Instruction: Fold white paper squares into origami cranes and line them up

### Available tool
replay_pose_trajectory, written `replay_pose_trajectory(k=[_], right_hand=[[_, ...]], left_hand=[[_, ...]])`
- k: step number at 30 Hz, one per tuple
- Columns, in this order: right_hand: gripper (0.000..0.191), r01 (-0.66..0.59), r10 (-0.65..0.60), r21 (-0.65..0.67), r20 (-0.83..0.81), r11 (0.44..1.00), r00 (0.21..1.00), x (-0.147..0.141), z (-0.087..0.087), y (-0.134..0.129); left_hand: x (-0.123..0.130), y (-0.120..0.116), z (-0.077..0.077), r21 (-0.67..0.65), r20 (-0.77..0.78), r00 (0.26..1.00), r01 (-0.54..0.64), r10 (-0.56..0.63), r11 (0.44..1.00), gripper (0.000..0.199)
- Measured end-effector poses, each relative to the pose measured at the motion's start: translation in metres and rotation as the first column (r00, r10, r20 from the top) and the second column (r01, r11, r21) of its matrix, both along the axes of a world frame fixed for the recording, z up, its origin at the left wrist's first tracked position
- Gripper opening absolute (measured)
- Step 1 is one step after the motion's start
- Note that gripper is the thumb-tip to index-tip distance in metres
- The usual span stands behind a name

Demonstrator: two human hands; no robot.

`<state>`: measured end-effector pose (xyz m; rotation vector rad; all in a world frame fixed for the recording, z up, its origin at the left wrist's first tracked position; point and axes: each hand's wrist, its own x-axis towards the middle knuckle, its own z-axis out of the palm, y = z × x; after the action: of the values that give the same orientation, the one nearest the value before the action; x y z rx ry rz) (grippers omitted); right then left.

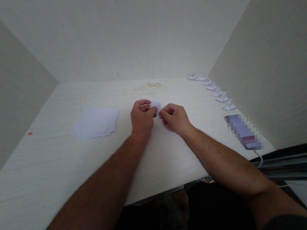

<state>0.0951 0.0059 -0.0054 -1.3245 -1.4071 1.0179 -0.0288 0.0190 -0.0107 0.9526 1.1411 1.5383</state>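
Observation:
A small folded piece of white paper (156,104) is held up between my two hands over the middle of the table. My left hand (142,116) pinches it between thumb and fingers from the left. From the right, my right hand (175,118) grips its lower right edge with thumb and forefinger. Parts of the paper are hidden behind my fingers, so its exact folded shape cannot be made out. To the left of my left hand lies a loose stack of white paper sheets (98,121), slightly fanned out.
Along the right wall runs a row of several folded paper cranes (219,94). Nearer me lies a phone (242,132) with a white cable (260,159). Walls enclose the white table (58,160) on three sides. A yellowish stain (154,85) marks its back, a red spot (30,134) its left.

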Motion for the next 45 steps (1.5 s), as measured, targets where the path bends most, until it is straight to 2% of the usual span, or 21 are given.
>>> replay_pose_trajectory(k=[7,16,23,28,36,45], right_hand=[[0.027,-0.069,0.068,-0.016,-0.056,0.997,0.996,-0.002,-0.014,0.003],[0.030,-0.049,0.049,0.001,-0.058,0.999,0.997,-0.003,-0.012,0.000],[0.029,-0.007,0.002,0.066,0.076,0.998,0.997,-0.002,-0.008,-0.003],[0.029,0.006,-0.046,0.180,0.223,0.984,0.974,0.000,-0.007,-0.004],[0.028,-0.040,-0.071,0.302,0.350,0.953,0.934,0.002,-0.006,-0.004],[0.027,-0.107,-0.021,0.295,0.401,0.949,0.916,0.002,-0.005,-0.004]], left_hand=[[0.001,0.000,0.000,-0.021,0.099,0.994,-0.042,0.043,0.999,0.031],[0.002,-0.001,0.002,-0.037,0.160,0.985,-0.053,0.058,0.998,0.032],[0.003,-0.002,0.002,-0.024,0.183,0.981,-0.055,0.059,0.998,0.035],[0.004,-0.003,0.001,0.001,0.172,0.984,-0.035,0.034,0.999,0.039],[-0.001,-0.002,0.002,-0.008,0.255,0.949,0.194,-0.186,0.981,0.042],[-0.002,-0.003,0.004,-0.031,0.322,0.937,0.152,-0.134,0.988,0.043]])
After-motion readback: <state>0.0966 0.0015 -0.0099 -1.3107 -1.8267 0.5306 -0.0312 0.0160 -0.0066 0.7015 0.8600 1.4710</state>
